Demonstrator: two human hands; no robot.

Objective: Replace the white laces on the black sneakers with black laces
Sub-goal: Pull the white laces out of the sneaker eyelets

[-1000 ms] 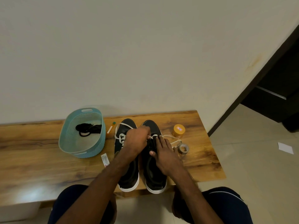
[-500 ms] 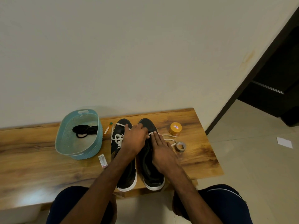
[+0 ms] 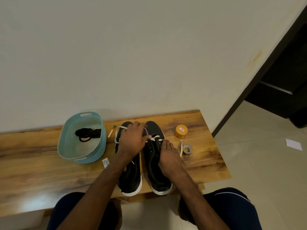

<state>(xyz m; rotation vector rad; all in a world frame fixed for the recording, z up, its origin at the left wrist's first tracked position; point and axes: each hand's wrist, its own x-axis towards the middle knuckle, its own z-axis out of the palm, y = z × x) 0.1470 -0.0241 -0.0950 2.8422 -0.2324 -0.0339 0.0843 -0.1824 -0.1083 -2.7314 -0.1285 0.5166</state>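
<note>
Your L hand point(image 3: 132, 140), just left of R sneaker point(image 3: 153, 128), has fingers curled on white lace point(image 3: 155, 138); lace reaches your R hand point(image 3: 169, 156) fingertips, laid straight on that sneaker.

Wooden bench point(image 3: 41, 163) bears basket point(image 3: 99, 151), sneakers point(image 3: 157, 176), tape roll point(image 3: 187, 149), orange-lidded jar point(image 3: 181, 130).

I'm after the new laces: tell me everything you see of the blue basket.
The blue basket is oval and plastic-looking, with dotted perforated walls and a slot handle at each end. It stands upright on the wooden bench, left of the black sneakers, near the wall. Black laces lie bundled inside.
</note>
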